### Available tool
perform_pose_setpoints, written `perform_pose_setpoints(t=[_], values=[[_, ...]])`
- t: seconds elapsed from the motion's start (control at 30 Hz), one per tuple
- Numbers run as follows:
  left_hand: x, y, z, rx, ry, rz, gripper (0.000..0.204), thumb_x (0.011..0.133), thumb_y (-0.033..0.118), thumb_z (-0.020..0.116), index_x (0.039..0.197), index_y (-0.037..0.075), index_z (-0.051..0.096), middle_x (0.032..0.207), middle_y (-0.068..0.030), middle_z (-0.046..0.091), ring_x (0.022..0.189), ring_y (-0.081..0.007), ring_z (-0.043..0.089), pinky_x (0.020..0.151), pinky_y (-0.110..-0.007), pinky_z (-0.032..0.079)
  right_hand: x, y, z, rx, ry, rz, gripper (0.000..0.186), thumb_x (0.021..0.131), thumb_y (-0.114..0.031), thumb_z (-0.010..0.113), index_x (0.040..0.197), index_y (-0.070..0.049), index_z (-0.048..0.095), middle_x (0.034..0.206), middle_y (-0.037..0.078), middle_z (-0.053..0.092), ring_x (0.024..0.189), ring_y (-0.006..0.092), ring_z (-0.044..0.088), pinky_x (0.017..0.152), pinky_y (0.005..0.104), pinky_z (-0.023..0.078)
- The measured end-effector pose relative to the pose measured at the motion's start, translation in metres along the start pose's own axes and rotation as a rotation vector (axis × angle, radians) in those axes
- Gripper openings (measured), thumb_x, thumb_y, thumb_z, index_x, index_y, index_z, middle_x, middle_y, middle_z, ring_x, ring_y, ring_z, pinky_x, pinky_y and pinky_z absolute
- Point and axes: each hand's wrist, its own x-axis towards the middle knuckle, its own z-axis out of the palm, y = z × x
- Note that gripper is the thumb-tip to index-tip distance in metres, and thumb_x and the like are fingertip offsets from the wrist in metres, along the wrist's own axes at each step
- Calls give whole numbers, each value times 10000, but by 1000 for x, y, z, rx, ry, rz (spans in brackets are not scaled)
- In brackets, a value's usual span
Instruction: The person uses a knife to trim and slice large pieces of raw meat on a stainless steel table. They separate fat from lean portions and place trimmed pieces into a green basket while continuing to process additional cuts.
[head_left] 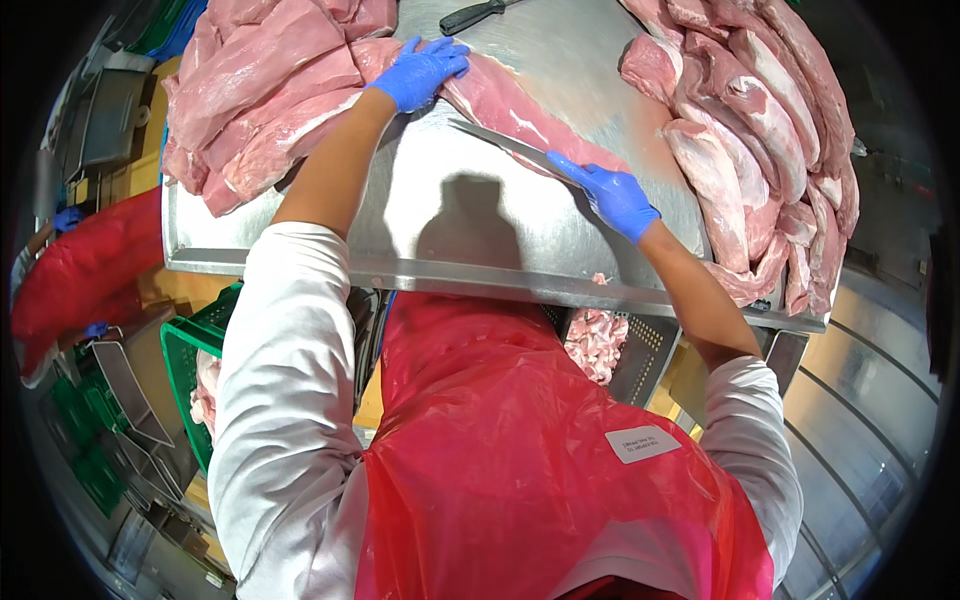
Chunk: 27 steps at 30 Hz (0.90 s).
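Note:
My left hand (418, 74), in a blue glove, rests on the upper end of a long pale-pink meat strip (515, 108) with its fingers apart. My right hand (608, 195), also gloved, grips a long knife (500, 137) whose blade lies diagonally along the strip's lower edge, pointing toward my left hand. The strip is on a steel worktop (355, 264). Beside my left hand is a pile of pink cuts (250, 100); to the right is a pile of fattier pieces (750, 140).
A second dark-handled knife (470, 14) lies at the back. Below the worktop are a green crate (185, 370) and a perforated steel container (635, 358) with trimmings. At far left, a co-worker's red apron (70, 285) and blue-gloved hand (68, 220) show.

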Motion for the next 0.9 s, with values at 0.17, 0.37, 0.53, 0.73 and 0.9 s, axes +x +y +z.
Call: perform_pose_setpoints(t=[0.17,0.37,0.53,0.73,0.9], values=[[10,-17,2,-39,4,25,409,812,27,612,1185,181,545,1520,-14,422,1431,-294,352,1150,-571,269,6,-7,5,68,136,53,637,927,-78,537,1488,-352,410,833,141,646,687,348,634,647,448,524],[10,-19,5,-8,64,71,373,845,80,580,1203,186,580,1519,-10,433,1434,-295,350,1173,-564,237,-6,-14,9,65,73,130,704,901,-32,526,1514,-332,353,891,149,664,720,370,659,644,477,540],[10,-19,6,26,70,43,367,851,88,574,1203,187,598,1527,-13,424,1440,-296,342,1181,-573,216,-72,1,1,-2,-126,204,744,873,-32,538,1522,-329,329,995,172,666,755,379,669,667,475,563],[6,45,-7,114,263,-302,298,867,60,553,1137,158,633,1489,-126,450,1394,-357,382,1125,-598,259,-162,26,-42,-80,-284,264,757,872,-30,578,1528,-316,332,1000,163,673,769,373,671,673,439,568],[-20,184,42,-599,379,-639,293,818,243,690,932,-2,577,881,-239,604,863,-414,610,770,-487,493,-174,-4,-16,225,256,417,582,938,-57,603,1482,-187,439,1145,190,668,886,361,694,784,385,562]])
